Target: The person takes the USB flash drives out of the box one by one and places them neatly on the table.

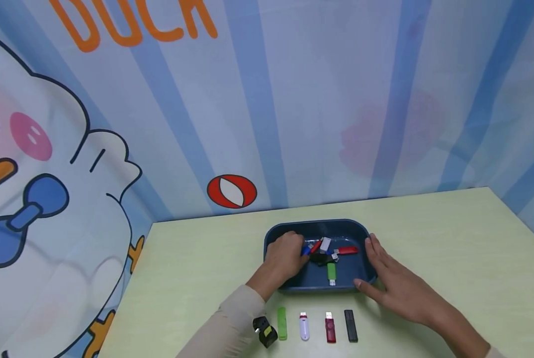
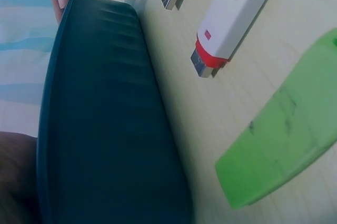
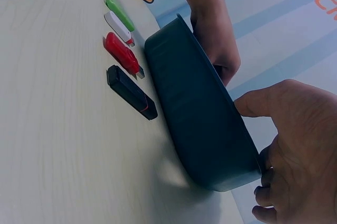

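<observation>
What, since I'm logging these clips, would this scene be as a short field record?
Container: dark blue tray on a pale table
Inside: jumbled USB sticks, including a small green stick
Row in front, left to right: long green stick, white stick, dark red stick, black stick
Left hand: reaching inside tray, grip hidden
Right hand: touching tray's right end
</observation>
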Tool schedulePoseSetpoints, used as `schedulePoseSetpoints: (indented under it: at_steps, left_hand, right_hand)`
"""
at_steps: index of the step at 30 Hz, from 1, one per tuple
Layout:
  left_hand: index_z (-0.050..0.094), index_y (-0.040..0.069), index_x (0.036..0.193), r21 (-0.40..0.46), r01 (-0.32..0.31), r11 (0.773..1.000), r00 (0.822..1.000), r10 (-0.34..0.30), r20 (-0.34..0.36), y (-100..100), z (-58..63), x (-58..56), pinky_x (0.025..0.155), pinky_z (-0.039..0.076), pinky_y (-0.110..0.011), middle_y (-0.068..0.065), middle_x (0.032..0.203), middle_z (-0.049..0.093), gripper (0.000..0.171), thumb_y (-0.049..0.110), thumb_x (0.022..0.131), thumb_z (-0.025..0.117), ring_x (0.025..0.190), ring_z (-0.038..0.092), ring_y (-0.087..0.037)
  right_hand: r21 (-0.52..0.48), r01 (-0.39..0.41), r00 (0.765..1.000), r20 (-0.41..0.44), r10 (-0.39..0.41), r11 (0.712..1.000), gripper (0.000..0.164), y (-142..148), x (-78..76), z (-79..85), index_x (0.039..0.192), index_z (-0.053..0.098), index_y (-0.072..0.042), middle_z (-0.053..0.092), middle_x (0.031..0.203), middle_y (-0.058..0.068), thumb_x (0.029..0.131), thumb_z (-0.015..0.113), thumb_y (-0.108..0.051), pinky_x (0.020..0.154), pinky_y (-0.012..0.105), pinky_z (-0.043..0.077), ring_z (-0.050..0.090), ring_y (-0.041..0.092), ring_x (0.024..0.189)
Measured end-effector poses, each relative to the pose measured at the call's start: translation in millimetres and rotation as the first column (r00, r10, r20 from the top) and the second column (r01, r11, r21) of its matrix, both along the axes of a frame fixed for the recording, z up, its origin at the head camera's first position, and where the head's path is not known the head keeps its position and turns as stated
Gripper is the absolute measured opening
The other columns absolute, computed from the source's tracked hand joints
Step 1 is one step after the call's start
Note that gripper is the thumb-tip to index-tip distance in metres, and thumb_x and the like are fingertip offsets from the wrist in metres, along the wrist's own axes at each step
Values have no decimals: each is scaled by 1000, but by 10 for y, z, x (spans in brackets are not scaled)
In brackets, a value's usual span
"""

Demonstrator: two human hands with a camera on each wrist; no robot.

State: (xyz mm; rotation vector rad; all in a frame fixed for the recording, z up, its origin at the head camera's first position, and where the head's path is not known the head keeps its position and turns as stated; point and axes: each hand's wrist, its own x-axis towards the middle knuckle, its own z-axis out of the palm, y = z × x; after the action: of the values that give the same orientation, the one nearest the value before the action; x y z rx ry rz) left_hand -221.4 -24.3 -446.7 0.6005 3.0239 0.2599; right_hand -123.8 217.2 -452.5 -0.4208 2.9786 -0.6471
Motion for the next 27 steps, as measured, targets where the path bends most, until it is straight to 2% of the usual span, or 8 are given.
schedulePoseSetpoints:
  at_steps: [12, 19, 27]
  left_hand:
    - [70, 13, 95, -15, 13, 1000, 1000, -14, -20, 35, 10, -9, 49, 44, -21, 3, 79, 56, 21, 30, 84, 71, 66, 48, -10]
    - [68, 11, 92, 9, -18, 1000, 1000, 18, -23, 36, -28, 4, 46, 41, -21, 2, 75, 54, 19, 28, 84, 70, 63, 47, -12]
    - [67, 8, 100, 3, -61, 998, 998, 61, -6, 46, -35, 0, 50, 46, -23, -1, 83, 58, 29, 29, 82, 73, 65, 49, -12]
  right_hand:
    - [-8, -2, 1000, -7, 2, 1000, 95, 3, 6, 13, 152, 8, -5, -2, 158, 9, 89, 40, -69, 101, 56, 33, 17, 35, 137]
    - [-13, 0, 1000, -5, 0, 1000, 97, 0, 21, 2, 152, 7, -6, -1, 158, 9, 88, 38, -71, 101, 55, 32, 17, 35, 137]
    - [-3, -2, 1000, -13, 2, 1000, 96, 14, 8, -8, 152, 7, -6, -3, 158, 7, 88, 37, -71, 102, 55, 32, 17, 34, 137]
